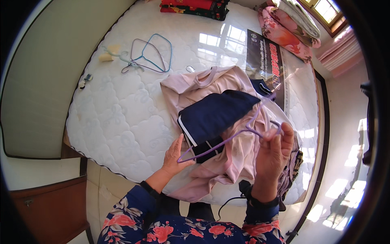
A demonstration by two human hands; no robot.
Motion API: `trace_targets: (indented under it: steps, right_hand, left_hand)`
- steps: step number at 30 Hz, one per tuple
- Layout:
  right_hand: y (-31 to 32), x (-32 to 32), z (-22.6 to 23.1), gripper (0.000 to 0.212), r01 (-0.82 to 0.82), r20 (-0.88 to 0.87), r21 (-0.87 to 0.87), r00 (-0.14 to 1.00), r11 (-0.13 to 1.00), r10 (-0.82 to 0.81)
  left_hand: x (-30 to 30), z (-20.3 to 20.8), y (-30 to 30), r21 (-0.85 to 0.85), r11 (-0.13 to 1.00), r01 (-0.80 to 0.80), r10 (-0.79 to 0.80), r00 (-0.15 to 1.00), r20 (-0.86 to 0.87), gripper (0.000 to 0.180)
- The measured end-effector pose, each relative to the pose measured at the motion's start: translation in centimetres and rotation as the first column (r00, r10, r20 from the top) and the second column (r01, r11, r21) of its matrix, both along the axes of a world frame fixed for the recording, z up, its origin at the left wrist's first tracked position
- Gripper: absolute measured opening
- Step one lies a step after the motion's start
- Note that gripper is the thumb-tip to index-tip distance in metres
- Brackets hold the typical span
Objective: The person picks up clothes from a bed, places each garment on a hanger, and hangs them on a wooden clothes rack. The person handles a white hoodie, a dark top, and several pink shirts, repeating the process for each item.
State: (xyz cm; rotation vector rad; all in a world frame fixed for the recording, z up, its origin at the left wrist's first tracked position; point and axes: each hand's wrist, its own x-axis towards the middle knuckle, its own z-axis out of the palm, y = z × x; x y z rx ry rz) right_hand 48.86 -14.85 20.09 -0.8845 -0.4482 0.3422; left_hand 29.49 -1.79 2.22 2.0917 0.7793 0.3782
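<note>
A purple clothes hanger (219, 145) slants across the front of a folded navy garment with a white edge stripe (217, 110). My right hand (275, 150) is closed on the hanger by its hook end. At the hanger's other corner, my left hand (174, 156) grips it between thumb and fingers, beside the navy cloth. Whether the navy garment hangs on the hanger or only lies behind it, I cannot tell. Underneath spreads a pale pink long-sleeved top (239, 160), rumpled, one sleeve trailing toward me.
All this is over a white quilted mattress (118, 126). Blue and grey hangers (152, 53) lie at its far left. Folded red cloth (195, 8) and flowered bedding (284, 34) are stacked at the far side. A brown wooden cabinet (50, 207) stands at near left.
</note>
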Motion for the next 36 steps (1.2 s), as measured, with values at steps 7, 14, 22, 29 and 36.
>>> trace_targets:
  steps: [7,14,22,29,36]
  right_hand:
    - [5.0,-1.9,6.3,0.027,-0.131,0.218,0.164,0.971,0.978,0.094]
    - [6.0,-3.0,10.2,0.042,-0.055,0.331,0.139,0.944,0.989,0.006]
    - [3.3,-4.7,9.6,0.028,-0.162,0.027,-0.006,0.986,0.987,0.162]
    - [0.1,-9.9,15.3,0.020,-0.417,0.412,-0.096,0.810,0.904,0.417]
    - [-0.9,-14.5,18.8,0.021,-0.598,0.524,-0.034,0.672,0.801,0.523]
  left_hand:
    - [0.6,5.0,4.6,-0.619,0.756,0.212,0.210,0.818,0.536,0.058]
    - [-4.9,14.9,7.3,-0.804,0.477,0.355,0.381,0.741,0.553,0.038]
    - [-9.5,11.7,-4.4,-0.770,0.636,-0.062,-0.074,0.987,-0.140,0.057]
    - [-4.8,17.9,-9.1,0.477,0.872,-0.109,-0.071,0.937,0.343,0.063]
    - [-5.4,19.7,-8.0,0.379,0.922,-0.083,0.106,0.994,-0.040,0.035]
